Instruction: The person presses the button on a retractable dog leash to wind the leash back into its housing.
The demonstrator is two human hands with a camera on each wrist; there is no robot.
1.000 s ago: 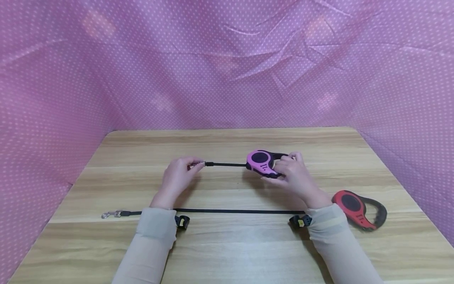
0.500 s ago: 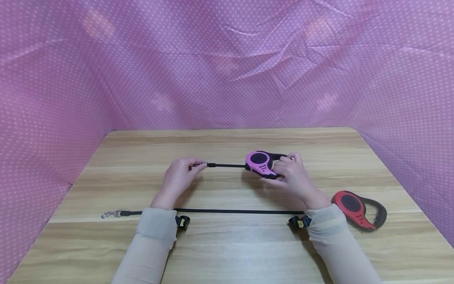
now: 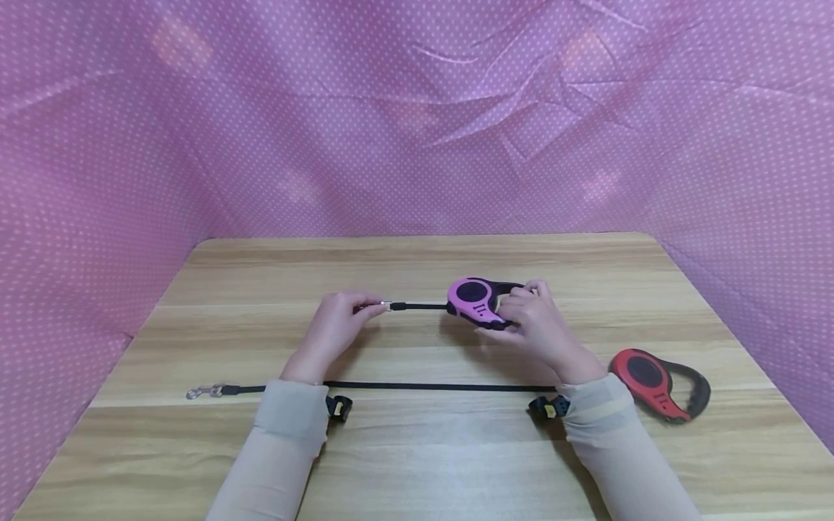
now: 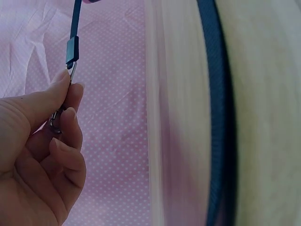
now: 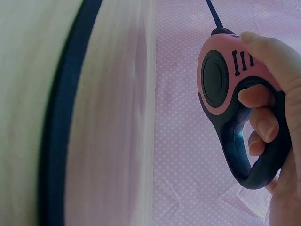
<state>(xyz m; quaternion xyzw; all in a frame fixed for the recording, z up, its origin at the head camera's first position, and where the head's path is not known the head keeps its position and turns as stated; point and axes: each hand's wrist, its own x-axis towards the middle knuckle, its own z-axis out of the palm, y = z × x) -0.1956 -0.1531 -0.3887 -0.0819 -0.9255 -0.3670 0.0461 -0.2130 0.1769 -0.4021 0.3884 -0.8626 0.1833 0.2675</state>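
Observation:
My right hand (image 3: 537, 322) grips the black loop handle of a pink retractable dog leash (image 3: 470, 293), held above the table. In the right wrist view, several fingers pass through the handle (image 5: 235, 141) and the thumb lies along the upper edge of the pink casing (image 5: 221, 84). A short stretch of black strap (image 3: 425, 307) runs left from the casing. Its metal clip (image 4: 55, 121) is pinched between thumb and fingers of my left hand (image 3: 335, 325), which partly hide it.
Nearer me, a red retractable leash (image 3: 645, 373) lies at the right of the wooden table (image 3: 417, 463). Its black strap (image 3: 443, 388) stretches left under my wrists to a metal clip (image 3: 205, 391). Pink dotted cloth (image 3: 417, 145) surrounds the table's back and sides.
My left hand has moved slightly right with the clip, and the pink leash has shifted a little left. The strap showing between them is shorter. The red leash lies still.

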